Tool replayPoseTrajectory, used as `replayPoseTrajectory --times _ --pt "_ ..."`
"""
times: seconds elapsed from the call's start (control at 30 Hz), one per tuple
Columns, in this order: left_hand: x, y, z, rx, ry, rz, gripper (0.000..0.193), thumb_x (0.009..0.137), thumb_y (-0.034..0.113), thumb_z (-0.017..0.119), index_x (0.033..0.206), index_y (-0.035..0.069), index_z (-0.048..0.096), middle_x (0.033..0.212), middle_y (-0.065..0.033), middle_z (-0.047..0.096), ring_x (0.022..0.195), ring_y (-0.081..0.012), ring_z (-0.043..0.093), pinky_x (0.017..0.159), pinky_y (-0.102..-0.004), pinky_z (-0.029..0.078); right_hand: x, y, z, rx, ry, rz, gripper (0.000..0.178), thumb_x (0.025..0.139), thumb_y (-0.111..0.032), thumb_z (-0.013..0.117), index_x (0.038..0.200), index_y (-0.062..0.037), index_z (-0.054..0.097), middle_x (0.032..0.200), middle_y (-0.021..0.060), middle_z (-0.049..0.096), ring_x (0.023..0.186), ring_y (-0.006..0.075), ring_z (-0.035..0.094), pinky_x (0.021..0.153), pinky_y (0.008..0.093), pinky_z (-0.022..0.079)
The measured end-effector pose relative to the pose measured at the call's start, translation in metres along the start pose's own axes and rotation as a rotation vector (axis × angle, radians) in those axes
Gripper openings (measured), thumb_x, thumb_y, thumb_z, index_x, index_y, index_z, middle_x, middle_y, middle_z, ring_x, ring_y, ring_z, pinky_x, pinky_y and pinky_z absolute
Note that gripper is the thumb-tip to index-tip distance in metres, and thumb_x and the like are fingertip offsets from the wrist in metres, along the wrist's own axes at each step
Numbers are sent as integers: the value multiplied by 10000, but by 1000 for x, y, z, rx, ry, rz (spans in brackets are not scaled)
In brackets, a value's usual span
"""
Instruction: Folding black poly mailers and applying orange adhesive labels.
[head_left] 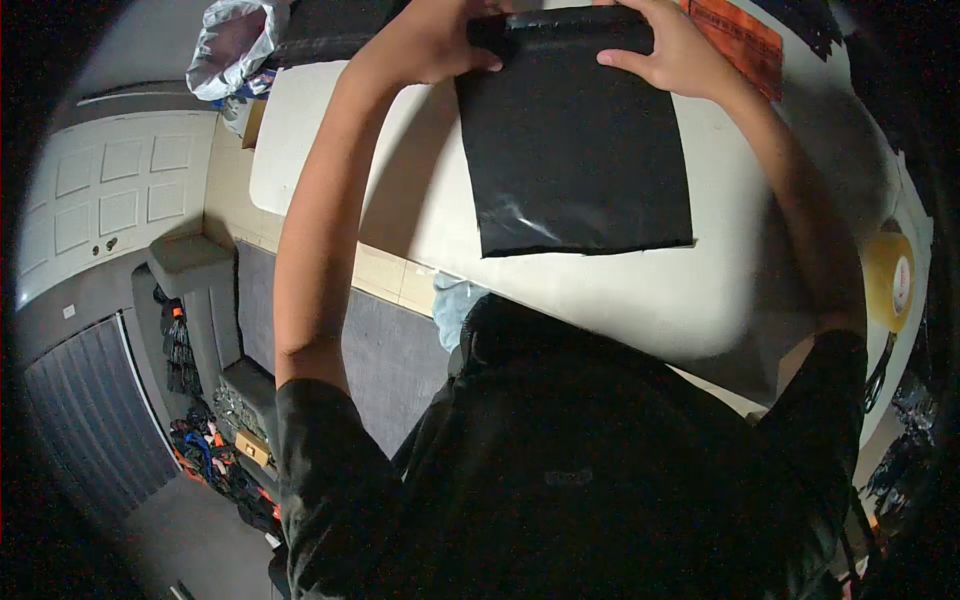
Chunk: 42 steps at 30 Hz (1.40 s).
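From the head camera, here we are at the white table (545, 285), and the black plastic bag (585, 160) has centre stage, lying flat near the far side of the tabletop, its top edge out at the upper rim of the view. The left hand (435, 42) has the bag's upper left corner, thumb pressed on the black surface, fingers at the top edge and partly cut off by the frame. Over on the other side, the right hand (672, 48) matches it, gripping the upper right corner, thumb pointing inward across the plastic. Glossy creases catch the light low on the bag, towards its left!

Just beyond the right hand, an orange packet (748, 48) lies on the table; far down the right, a yellowish roll of tape (888, 283) sits near the edge. Up in the left corner, a white-lined bin (235, 48) stands beside a dark package (330, 30), and a pale blue cloth (455, 308) shows below the table's near edge
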<state>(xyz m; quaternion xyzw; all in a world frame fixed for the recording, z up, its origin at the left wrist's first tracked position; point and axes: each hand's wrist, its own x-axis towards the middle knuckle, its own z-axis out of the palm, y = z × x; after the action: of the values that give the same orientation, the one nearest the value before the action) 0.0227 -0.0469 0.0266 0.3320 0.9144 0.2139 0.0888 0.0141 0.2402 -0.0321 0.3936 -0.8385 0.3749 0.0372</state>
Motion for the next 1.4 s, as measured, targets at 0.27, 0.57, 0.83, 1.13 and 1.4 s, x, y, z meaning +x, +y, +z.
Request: replayPoseTrajectory --times 0.27,0.57,0.83,1.13,1.4 --pt "11 12 12 26 53 -51 578 705 109 917 1213 -44 688 1132 -235 747 1046 -362 728 947 -423 562 4 -4 1 15 -39 54 624 790 -82 840 1371 -31 620 1299 198 683 1206 320 656 1083 422 492" --pt "13 18 9 85 59 -21 550 715 105 908 1202 -41 696 1109 -234 750 1024 -367 728 920 -437 561 4 4 -15 143 -127 65 589 816 -105 825 1365 -20 630 1344 195 671 1247 303 640 1098 420 478" --pt "9 9 29 76 164 -7 487 711 91 881 1181 81 753 1041 -180 772 988 -369 737 920 -416 574 -2 7 -2 -112 -59 -146 593 826 36 755 1373 -167 651 1376 110 668 1237 321 646 1065 416 520" --pt "-3 8 43 14 284 -6 398 723 83 856 1112 84 770 984 -170 776 924 -339 757 858 -410 587 -6 2 1 -195 -69 -61 605 821 25 762 1380 -166 635 1318 113 680 1229 310 639 1096 438 492" --pt "-7 19 40 56 249 -52 422 764 32 836 1178 64 757 1043 -164 782 954 -295 774 869 -377 601 -9 -16 -7 -387 -88 -106 652 829 -11 760 1436 -191 602 1279 65 677 1221 294 607 1109 434 423"
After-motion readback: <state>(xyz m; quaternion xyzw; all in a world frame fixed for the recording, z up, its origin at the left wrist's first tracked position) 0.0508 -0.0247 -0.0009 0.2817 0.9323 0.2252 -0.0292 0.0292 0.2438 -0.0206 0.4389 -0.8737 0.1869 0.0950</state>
